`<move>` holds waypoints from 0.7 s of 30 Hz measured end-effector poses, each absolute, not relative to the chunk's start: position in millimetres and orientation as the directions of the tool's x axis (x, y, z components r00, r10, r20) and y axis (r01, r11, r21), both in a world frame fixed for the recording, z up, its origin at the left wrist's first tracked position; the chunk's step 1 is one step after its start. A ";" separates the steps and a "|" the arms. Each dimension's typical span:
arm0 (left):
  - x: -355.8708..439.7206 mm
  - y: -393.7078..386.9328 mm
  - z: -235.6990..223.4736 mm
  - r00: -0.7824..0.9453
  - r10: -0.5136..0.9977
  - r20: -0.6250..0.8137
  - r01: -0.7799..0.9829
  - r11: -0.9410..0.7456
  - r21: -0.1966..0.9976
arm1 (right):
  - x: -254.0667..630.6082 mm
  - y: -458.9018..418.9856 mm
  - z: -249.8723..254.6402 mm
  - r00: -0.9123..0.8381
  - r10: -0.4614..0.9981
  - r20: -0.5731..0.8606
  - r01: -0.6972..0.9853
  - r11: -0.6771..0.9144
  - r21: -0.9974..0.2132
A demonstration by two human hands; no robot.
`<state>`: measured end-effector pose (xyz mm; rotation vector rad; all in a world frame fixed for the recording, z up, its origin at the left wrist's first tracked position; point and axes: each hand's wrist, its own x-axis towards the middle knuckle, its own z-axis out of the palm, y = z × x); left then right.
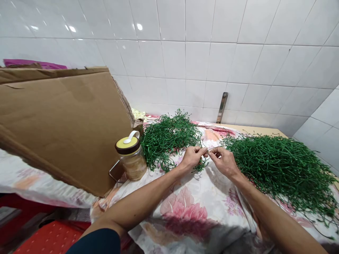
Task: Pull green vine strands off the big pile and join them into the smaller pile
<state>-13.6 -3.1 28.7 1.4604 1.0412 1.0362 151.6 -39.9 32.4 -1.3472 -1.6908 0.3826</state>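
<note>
My left hand point(192, 158) and my right hand point(224, 162) meet over the middle of the table, thumbs and fingertips pinched close together. A thin green stem runs between the two pinches, partly covered by the fingers. Below my left hand a few green sprigs point(200, 165) poke out. A tangled heap of thin green stems with small tips point(169, 137) lies to the left, just beyond my left hand. Right of my right hand spreads a larger pile of the same green stems point(280, 169). Whether the stems are real or artificial I cannot tell.
A clear jar point(132, 164) with a yellow and brown lid stands left of the smaller heap. Behind it leans a large cardboard box point(63, 123). A floral cloth point(185, 208) covers the table. A metal strip point(221, 107) rests against the tiled wall point(172, 60).
</note>
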 end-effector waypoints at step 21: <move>-11.5 -4.0 28.3 0.291 0.956 0.028 -0.194 0.030 0.980 | 147.4 -34.1 22.2 0.091 0.971 0.220 0.117 0.209 -0.971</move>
